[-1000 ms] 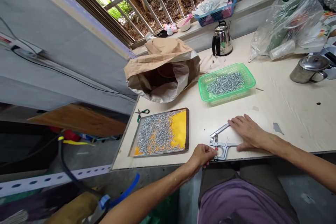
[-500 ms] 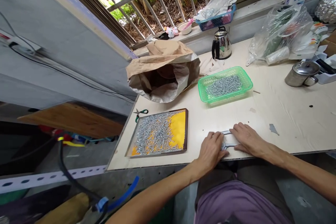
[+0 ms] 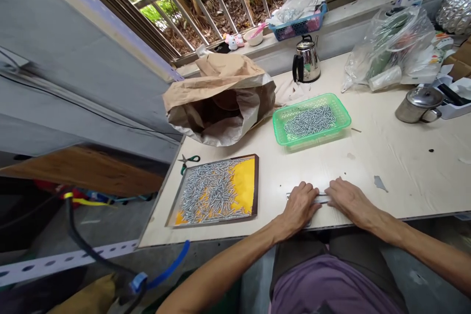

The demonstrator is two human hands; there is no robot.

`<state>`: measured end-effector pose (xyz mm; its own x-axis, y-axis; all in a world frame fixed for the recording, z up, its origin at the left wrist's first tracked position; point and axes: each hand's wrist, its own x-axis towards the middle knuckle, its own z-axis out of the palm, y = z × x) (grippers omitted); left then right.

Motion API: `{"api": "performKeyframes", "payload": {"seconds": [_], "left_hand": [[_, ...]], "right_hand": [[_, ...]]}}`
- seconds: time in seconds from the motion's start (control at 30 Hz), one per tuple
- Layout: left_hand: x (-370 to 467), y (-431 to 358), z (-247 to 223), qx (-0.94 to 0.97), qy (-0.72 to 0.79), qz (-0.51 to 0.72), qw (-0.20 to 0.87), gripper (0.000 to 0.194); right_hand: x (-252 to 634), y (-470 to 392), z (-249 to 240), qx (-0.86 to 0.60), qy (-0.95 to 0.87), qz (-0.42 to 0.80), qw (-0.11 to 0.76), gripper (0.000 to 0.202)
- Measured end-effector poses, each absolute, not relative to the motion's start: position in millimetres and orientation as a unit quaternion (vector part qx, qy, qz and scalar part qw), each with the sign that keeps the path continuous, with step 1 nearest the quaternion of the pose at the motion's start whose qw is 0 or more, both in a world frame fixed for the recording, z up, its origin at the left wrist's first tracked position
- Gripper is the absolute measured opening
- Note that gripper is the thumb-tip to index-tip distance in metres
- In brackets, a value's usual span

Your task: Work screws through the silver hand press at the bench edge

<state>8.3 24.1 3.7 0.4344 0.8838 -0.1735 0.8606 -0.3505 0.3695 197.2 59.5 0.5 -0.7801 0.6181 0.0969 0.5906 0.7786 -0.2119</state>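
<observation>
My left hand point(image 3: 302, 202) and my right hand point(image 3: 348, 201) are at the table's front edge, fingers curled over thin silvery metal strips point(image 3: 323, 198). A short stretch of metal shows between the hands, and one end juts out past my left fingers. My palms hide the rest, so the exact kind of part cannot be made out. To the left lies a shallow tray point(image 3: 256, 181) with a yellow bottom, mostly covered in loose screws point(image 3: 206, 191). Beyond my hands stands a green plastic basket point(image 3: 281, 140) holding a heap of similar screws point(image 3: 312, 120).
A large open brown paper bag point(image 3: 221, 83) stands behind the tray, with green-handled scissors point(image 3: 191, 159) at the table's left edge. Farther back are a steel kettle point(image 3: 307, 61), a clear plastic bag point(image 3: 390, 54) and a lidded metal cup point(image 3: 417, 105).
The metal strips, which lay apart with a gap between them, now show close together. Metal now sticks out left of my left hand. The view has shifted slightly.
</observation>
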Motion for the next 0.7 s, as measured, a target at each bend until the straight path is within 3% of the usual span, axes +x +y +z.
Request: {"api": "performKeyframes", "payload": {"seconds": [0.13,0.23,0.37,0.43,0.53,0.7], "left_hand": [[8,27,0,0.816,0.539,0.04,0.207,0.006],[9,26,-4,0.816,0.544,0.061,0.184,0.019],[19,8,-18,0.815,0.549,0.15,0.111,0.036],[28,-7,-27,0.825,0.527,0.179,0.096,0.038],[41,-24,-34,0.831,0.503,0.201,0.125,0.04],[47,-26,-30,0.808,0.515,0.23,0.17,0.038]], "right_hand": [[194,55,-12,-0.314,-0.938,0.052,0.133,0.017],[197,60,-10,-0.331,-0.931,0.053,0.14,0.006],[209,79,0,-0.318,-0.932,0.123,0.121,0.056],[212,91,2,-0.312,-0.934,0.139,0.106,0.05],[208,108,1,-0.338,-0.93,0.125,0.077,0.021],[178,124,16,-0.403,-0.912,0.041,0.057,0.019]]}}
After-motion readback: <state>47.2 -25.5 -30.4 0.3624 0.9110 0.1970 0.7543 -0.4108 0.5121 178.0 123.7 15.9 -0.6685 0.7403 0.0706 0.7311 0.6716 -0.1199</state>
